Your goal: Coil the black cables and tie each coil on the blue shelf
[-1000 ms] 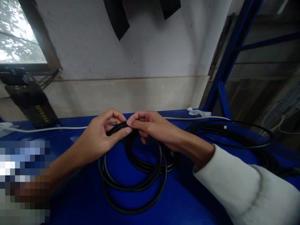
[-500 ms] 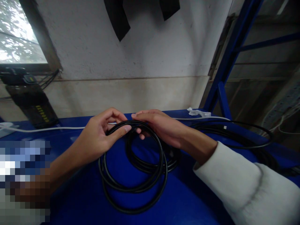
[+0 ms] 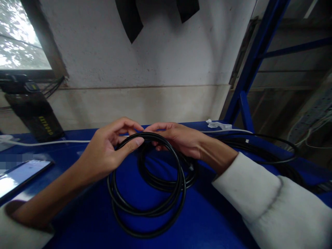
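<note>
A coiled black cable (image 3: 153, 212) hangs in several loops from my hands over the blue table. My left hand (image 3: 114, 145) pinches the top of the loops between thumb and fingers. On the other side, my right hand (image 3: 176, 138) is closed around the top right of the same coil, its fingertips close to those of the left. Part of its grip is hidden behind the loops. Behind this coil, a second round of black cable (image 3: 166, 186) lies on the table below my right hand.
More black cable (image 3: 272, 162) lies coiled at the right, near a crumpled white plastic scrap (image 3: 219, 125). A dark bottle (image 3: 36, 114) stands at the back left, with a phone (image 3: 23, 174) in front. A white cord (image 3: 54, 142) runs along the blue table (image 3: 207, 221). Blue frame posts (image 3: 249, 76) rise at right.
My right hand's fingers have shifted slightly and curled in closer at the top of the coil. My left hand keeps its pinch, and the loops have barely moved.
</note>
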`<control>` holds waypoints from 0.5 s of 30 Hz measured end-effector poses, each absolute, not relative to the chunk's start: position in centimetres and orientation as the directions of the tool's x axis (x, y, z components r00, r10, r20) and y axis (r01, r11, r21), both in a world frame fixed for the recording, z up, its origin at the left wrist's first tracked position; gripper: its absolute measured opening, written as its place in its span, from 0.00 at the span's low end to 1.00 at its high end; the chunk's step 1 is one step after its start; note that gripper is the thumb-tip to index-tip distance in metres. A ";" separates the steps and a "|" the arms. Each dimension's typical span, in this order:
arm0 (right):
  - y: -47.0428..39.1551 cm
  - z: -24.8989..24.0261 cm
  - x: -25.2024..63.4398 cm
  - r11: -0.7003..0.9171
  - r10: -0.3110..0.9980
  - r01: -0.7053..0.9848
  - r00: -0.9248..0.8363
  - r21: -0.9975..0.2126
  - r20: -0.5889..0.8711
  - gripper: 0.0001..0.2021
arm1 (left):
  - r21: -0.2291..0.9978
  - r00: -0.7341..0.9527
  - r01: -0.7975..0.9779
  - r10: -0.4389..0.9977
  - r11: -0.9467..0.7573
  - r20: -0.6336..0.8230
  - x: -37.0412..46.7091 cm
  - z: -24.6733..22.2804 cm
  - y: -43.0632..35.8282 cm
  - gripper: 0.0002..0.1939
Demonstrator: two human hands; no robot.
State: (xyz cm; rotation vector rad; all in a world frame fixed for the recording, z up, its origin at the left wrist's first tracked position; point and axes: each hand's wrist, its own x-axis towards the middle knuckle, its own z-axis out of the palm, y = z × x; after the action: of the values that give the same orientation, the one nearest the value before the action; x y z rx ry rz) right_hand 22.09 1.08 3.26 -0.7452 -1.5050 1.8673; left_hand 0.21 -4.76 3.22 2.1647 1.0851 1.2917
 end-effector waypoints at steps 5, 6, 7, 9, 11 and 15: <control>1.2 3.0 22.0 -0.164 0.719 -0.085 -0.693 -0.983 -0.059 0.06 | 0.669 0.264 0.410 0.783 -0.620 0.564 0.3 3.3 -5.0 0.11; 1.2 3.0 22.0 -0.181 0.698 -0.075 -0.713 -0.981 -0.074 0.06 | 0.678 0.257 0.401 0.786 -0.616 0.562 0.3 3.3 -5.0 0.12; 1.3 2.9 22.1 -0.198 0.670 -0.070 -0.737 -0.978 -0.083 0.06 | 0.687 0.250 0.392 0.789 -0.612 0.561 0.4 3.3 -5.0 0.12; 1.3 2.8 22.2 -0.223 0.614 -0.081 -0.785 -0.971 -0.075 0.08 | 0.705 0.238 0.381 0.800 -0.598 0.551 0.4 3.2 -5.0 0.13; 1.2 2.7 22.3 -0.228 0.577 -0.103 -0.815 -0.968 -0.049 0.09 | 0.717 0.233 0.379 0.810 -0.585 0.538 0.5 3.2 -4.9 0.14; 0.9 2.8 22.1 -0.269 0.590 -0.141 -0.806 -0.953 -0.047 0.08 | 0.730 0.228 0.376 0.820 -0.571 0.524 0.4 3.0 -4.7 0.14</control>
State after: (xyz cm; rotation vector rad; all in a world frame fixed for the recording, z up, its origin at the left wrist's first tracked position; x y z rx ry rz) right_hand 22.09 0.94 2.84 -0.5521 -1.5246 2.1120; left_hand 0.37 -4.72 3.04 2.0539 1.0985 1.3057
